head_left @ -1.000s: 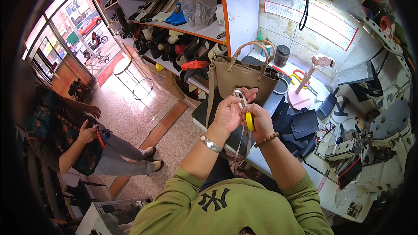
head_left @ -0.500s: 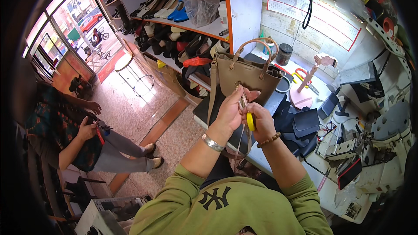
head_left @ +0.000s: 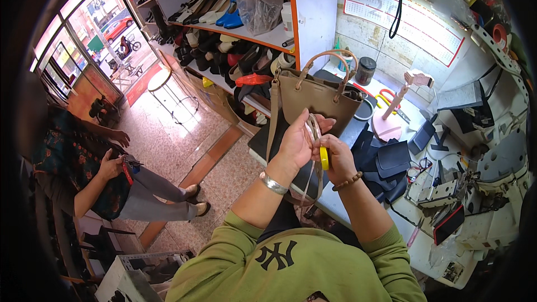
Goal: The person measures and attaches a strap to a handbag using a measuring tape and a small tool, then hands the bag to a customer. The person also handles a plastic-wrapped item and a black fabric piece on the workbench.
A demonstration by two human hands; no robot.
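Note:
A thin pale brown strap point(head_left: 312, 126) is looped in my left hand point(head_left: 295, 144), whose fingers curl partly round it. The strap's lower part hangs down between my wrists. My right hand point(head_left: 339, 159) is pinched close beside my left, on a bright yellow rounded piece point(head_left: 324, 157); its kind is not clear, and my fingers cover part of it. Just beyond my hands, a taupe handbag point(head_left: 319, 96) with two upright handles stands on the dark part of the workbench. My left fingertips overlap the bag's front in view.
Right of the bag, a pink stand point(head_left: 386, 126), yellow-handled scissors point(head_left: 387, 99), a dark jar point(head_left: 365, 70) and dark leather pieces point(head_left: 393, 157) crowd the bench. A machine point(head_left: 498, 179) is at far right. Shoe shelves point(head_left: 268, 34) stand behind; another person point(head_left: 100, 168) is at left.
The strap's loop now stands up more openly above my left palm. My right hand has shifted slightly right and down with the yellow piece, which has turned a little.

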